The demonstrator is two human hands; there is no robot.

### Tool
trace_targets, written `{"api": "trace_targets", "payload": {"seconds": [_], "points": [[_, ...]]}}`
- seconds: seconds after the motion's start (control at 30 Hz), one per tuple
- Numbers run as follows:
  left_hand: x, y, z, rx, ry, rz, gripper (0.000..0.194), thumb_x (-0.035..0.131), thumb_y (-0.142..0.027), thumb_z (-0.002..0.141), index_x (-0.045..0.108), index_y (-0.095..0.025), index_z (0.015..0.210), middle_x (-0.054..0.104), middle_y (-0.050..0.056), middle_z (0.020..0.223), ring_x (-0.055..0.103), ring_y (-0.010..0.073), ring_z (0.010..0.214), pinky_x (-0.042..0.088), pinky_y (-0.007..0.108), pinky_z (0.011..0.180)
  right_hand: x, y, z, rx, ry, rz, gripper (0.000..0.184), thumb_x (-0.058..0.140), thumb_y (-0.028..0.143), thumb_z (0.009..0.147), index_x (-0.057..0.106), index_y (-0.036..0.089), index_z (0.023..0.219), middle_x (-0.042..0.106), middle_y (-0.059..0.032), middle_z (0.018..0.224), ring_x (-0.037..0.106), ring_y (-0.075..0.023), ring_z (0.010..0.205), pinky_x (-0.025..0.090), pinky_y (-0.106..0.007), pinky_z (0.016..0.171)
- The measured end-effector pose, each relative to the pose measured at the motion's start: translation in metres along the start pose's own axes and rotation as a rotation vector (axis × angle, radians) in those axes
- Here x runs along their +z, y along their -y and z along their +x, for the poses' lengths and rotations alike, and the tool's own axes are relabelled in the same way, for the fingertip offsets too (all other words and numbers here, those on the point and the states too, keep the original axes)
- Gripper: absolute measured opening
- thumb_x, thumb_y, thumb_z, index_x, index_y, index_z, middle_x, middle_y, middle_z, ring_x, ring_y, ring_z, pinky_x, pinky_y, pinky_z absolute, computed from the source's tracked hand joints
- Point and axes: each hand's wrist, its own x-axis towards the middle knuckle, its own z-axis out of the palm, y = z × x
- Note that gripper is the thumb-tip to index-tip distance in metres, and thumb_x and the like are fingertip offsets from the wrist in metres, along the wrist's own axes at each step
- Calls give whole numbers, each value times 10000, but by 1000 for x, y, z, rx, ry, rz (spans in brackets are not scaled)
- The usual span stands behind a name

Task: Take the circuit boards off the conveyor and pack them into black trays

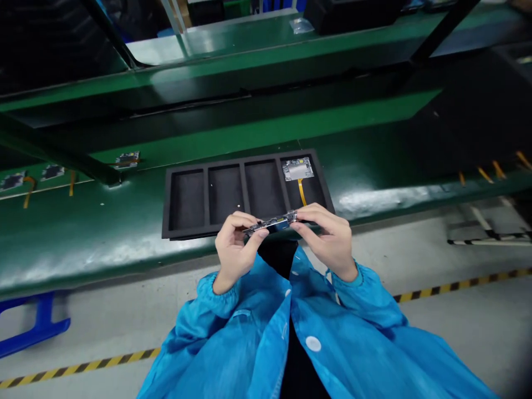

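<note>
At the near edge of a green workbench (137, 213), we hold a small circuit board (272, 223) between our two bare hands, just in front of our blue jacket (249, 346). Our left hand (236, 252) pinches one end between thumb and fingers; our right hand (326, 238) grips the other end the same way. The board is turned nearly edge-on to us, its right end a little higher, so we cannot read its faces. In our view it overlaps the near rim of a black tray (167, 206) with four compartments; how high above it, we cannot tell. In the rightmost compartment lies another board (297, 169), its yellow ribbon (302, 193) pointing toward us.

To handle this piece well, we would do best to pinch only its ends, press lightly and evenly so it does not flex, and let no fingertip rub the small parts on its surface.
</note>
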Motion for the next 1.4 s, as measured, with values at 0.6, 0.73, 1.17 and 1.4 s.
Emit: {"api": "trace_targets", "payload": {"seconds": [0.6, 0.73, 1.17, 1.4], "points": [[52, 23, -9, -386, 510, 2, 509, 653, -648, 1019, 774, -172, 882, 803, 90, 923, 769, 258, 884, 631, 364, 856, -40, -45, -29, 467, -128, 217, 428, 874, 632, 849, 754, 230, 767, 733, -15, 767, 680, -166, 695, 600, -283, 636], [66, 36, -4, -555, 403, -109, 538, 748, -691, 938, 750, -157, 1002, 805, 88, 915, 778, 246, 821, 656, 355, 788, -50, -56, -25, 474, -61, 164, 429, 829, 664, 885, 785, 250, 989, 783, -43, 923, 733, -203, 801, 662, -349, 750], [85, 71, 36, -901, 592, -287, 504, 882, -500, 900, 643, -142, 1162, 768, 77, 825, 777, 212, 628, 676, 317, 622, -93, -103, 40, 68, 571, -213, 469, 837, 455, 903, 723, 299, 1330, 702, -99, 1452, 588, -358, 1402, 472, -641, 1201], [77, 78, 30, -932, 501, -347, 696, 878, -338, 916, 453, -251, 1460, 775, 134, 1163, 817, 210, 721, 693, 362, 740, -87, -127, 56, 33, 662, -456, 477, 745, 258, 899, 687, 278, 1372, 665, -126, 1511, 541, -399, 1423, 431, -649, 1160]]}}
